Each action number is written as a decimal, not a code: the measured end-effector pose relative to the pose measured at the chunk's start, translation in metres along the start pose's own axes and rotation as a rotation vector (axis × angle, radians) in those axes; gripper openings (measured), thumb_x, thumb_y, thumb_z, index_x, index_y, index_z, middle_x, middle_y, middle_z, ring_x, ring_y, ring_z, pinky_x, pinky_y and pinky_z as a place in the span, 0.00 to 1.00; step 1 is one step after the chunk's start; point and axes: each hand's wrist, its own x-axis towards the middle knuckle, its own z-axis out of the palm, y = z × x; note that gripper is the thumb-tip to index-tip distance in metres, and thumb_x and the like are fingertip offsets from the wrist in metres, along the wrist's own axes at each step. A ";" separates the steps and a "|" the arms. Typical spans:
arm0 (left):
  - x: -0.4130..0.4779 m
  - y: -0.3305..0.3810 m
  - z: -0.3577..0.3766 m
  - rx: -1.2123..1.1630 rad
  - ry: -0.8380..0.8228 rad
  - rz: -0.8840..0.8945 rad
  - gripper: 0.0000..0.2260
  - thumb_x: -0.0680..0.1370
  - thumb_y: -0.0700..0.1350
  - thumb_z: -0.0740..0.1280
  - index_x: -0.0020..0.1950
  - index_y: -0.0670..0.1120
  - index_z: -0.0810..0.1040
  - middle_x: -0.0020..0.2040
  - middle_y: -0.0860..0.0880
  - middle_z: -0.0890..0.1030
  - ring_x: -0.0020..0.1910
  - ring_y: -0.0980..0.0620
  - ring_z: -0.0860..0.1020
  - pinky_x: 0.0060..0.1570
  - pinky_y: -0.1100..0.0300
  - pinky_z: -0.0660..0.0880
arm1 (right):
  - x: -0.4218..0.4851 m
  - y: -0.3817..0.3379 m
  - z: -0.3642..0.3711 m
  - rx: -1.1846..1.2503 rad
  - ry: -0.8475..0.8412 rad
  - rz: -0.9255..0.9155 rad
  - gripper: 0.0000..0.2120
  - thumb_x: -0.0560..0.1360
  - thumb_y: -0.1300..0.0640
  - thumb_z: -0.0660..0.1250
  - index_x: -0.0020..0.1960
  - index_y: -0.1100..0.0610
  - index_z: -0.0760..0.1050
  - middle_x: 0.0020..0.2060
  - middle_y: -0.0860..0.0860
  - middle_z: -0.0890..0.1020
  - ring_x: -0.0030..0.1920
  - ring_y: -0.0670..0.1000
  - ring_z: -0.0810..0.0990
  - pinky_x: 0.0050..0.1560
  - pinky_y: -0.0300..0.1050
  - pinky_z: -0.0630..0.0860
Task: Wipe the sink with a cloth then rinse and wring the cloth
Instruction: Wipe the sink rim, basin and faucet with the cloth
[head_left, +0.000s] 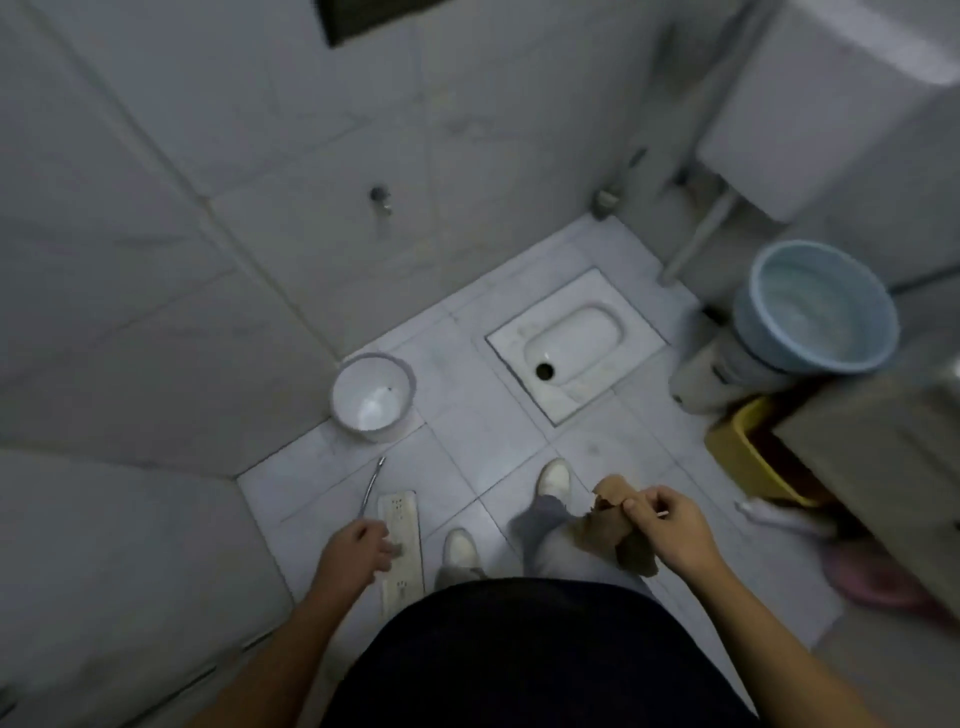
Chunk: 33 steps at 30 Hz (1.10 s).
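— Grey-white tiled bathroom, floor and walls, seen looking down from the person's head.

— Where is the cloth?

— Low and right of centre. A brown cloth (621, 530) hangs crumpled in the air above the floor, in front of the person's right leg. The right hand (670, 525) grasps its upper edge, with the fabric pinched between thumb and curled fingers.

— And the other hand?

— The left hand (358, 551) hangs low on the left, relaxed, its fingers loosely curled around nothing. It is above a long white strip (402, 514) that lies flat on the tiles. A thin metal rod (371, 486) lies just beside the strip's far end.

— What surrounds them?

— Two white shoes (553, 478) stand on the floor between the hands. Further off, a white bucket (371, 397) stands against the left wall. A squat toilet pan (571, 343) is set into the floor near the centre. To the right, a blue basin (821, 306) rests on top of a white container. A yellow tub (748, 457) sits below it, near a beige counter edge (883, 467). A white cistern (810, 119) is mounted high on the right wall. Motion blur softens the whole view.
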 end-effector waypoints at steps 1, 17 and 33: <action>-0.001 0.012 0.012 0.026 -0.041 0.028 0.09 0.82 0.43 0.63 0.47 0.41 0.80 0.42 0.41 0.85 0.34 0.45 0.80 0.35 0.55 0.75 | -0.016 0.025 -0.011 0.036 0.048 0.051 0.10 0.76 0.57 0.72 0.37 0.59 0.76 0.33 0.52 0.79 0.35 0.52 0.76 0.36 0.45 0.70; -0.065 0.086 0.213 0.537 -0.293 0.299 0.10 0.83 0.45 0.63 0.50 0.39 0.80 0.46 0.39 0.85 0.38 0.42 0.82 0.38 0.54 0.74 | -0.157 0.270 -0.098 0.511 0.381 0.481 0.05 0.75 0.63 0.72 0.45 0.65 0.79 0.40 0.59 0.83 0.41 0.56 0.79 0.43 0.46 0.73; -0.026 0.161 0.360 0.776 -0.339 0.187 0.13 0.83 0.44 0.62 0.50 0.34 0.79 0.43 0.35 0.83 0.35 0.41 0.79 0.36 0.55 0.71 | -0.064 0.278 -0.244 0.428 0.500 0.390 0.04 0.76 0.57 0.71 0.45 0.56 0.77 0.39 0.49 0.80 0.40 0.49 0.78 0.38 0.41 0.72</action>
